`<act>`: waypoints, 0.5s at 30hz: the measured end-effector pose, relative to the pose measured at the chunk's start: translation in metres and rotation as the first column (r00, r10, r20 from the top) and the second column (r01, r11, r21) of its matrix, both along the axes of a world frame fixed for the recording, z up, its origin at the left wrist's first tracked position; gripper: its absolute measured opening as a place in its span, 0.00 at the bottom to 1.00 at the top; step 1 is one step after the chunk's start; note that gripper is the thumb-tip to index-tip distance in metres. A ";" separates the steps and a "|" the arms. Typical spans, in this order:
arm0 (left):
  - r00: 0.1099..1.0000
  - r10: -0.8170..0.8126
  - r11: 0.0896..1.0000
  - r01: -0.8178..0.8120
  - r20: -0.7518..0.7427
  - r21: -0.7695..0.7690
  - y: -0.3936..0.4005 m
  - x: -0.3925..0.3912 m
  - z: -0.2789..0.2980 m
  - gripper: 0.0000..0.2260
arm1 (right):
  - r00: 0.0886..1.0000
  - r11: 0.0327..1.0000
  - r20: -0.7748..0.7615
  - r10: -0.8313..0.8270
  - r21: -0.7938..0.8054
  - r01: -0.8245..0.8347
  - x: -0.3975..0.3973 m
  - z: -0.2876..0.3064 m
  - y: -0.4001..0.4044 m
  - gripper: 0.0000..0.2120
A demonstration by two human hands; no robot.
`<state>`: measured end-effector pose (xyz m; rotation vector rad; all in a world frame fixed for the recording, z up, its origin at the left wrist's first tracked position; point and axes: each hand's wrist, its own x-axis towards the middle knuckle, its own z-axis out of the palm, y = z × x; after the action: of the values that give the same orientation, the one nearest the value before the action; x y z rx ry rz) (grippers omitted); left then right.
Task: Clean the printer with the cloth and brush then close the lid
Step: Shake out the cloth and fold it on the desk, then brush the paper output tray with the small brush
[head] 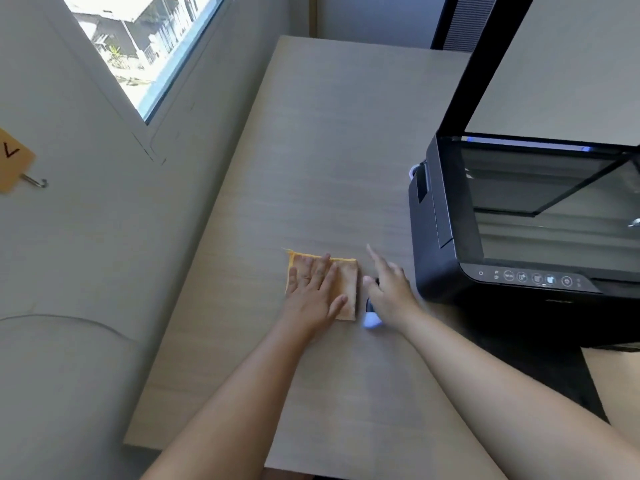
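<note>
In the head view, a folded orange cloth (341, 289) is seen lying flat on the desk (329, 150). The left hand (313, 294) is laid on it palm down, its fingers (320, 268) straight and spread, so that most of the cloth lies under them and only a strip shows past the thumb side and beyond the fingertips. Nothing is gripped; the cloth is merely pressed. It is judged soft, light and limp, likely to slide on the smooth desk, and best gathered by pinching a free edge or bunching it under the palm.

Just beside the cloth, under the right hand (389, 292), a small brush (370, 315) is partly hidden: a dark part and a pale bluish end show at the heel of the hand. The right fingers (375, 258) are stretched forward and loose; whether the brush is touched cannot be told. It is judged light and rigid, best taken round its handle.

The printer (446, 237) stands on the desk near the right fingers, on their outer side, its lid (554, 64) raised upright above the scanner glass (554, 202), which is judged fragile and easily smeared.
</note>
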<state>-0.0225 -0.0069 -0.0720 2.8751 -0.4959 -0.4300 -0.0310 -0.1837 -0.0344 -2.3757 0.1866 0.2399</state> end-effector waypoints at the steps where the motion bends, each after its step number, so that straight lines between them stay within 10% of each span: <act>1: 1.000 -0.018 1.000 0.018 -0.008 0.000 -0.005 -0.002 -0.002 0.30 | 0.997 0.994 0.004 -0.080 0.070 0.080 -0.005 -0.001 -0.006 0.28; 8: 0.999 -0.010 1.000 0.009 0.035 0.020 -0.007 -0.004 -0.014 0.30 | 0.997 0.997 -0.019 0.070 -0.043 -0.070 -0.021 -0.011 -0.020 0.25; 15: 0.998 0.055 0.998 -0.054 -0.030 0.043 -0.016 -0.006 -0.008 0.29 | 0.965 0.983 -0.191 -0.177 0.009 0.182 -0.019 -0.006 -0.015 0.35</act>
<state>-0.0280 -0.0226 -0.0804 2.9101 -0.4065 -0.4806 -0.0500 -0.1990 -0.0409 -2.2911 0.4841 0.3791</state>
